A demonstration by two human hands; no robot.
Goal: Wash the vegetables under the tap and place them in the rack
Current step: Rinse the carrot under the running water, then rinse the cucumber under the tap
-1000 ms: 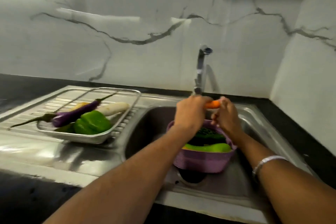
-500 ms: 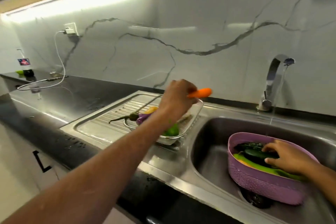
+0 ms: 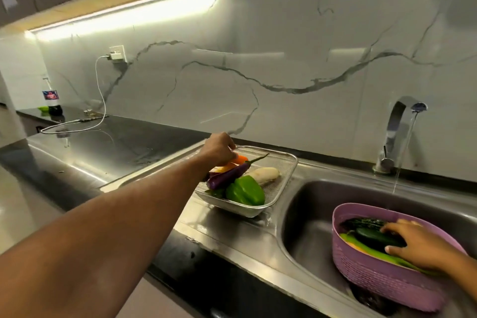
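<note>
My left hand (image 3: pixel 219 148) reaches over the far left corner of the metal mesh rack (image 3: pixel 280 192) and holds an orange carrot (image 3: pixel 240 159) low among the vegetables there. In the rack lie a purple eggplant (image 3: pixel 228 177), a green bell pepper (image 3: pixel 246 191) and a white radish (image 3: pixel 265 175). My right hand (image 3: pixel 418 245) is inside the purple basket (image 3: pixel 379 281) in the sink, fingers curled round a dark green cucumber (image 3: pixel 374 237). A long light green vegetable (image 3: pixel 366 249) lies beneath it.
The tap (image 3: pixel 397 126) runs, its stream falling into the basket's far side. The steel sink bowl (image 3: pixel 309 214) holds the basket over the drain. On the black counter at far left are a charging cable (image 3: pixel 100 100), a phone and a dark bottle (image 3: pixel 53 100).
My left hand carried the carrot from under the tap leftward and lowered it into the rack. My right hand dropped into the purple basket and took hold of the cucumber.
</note>
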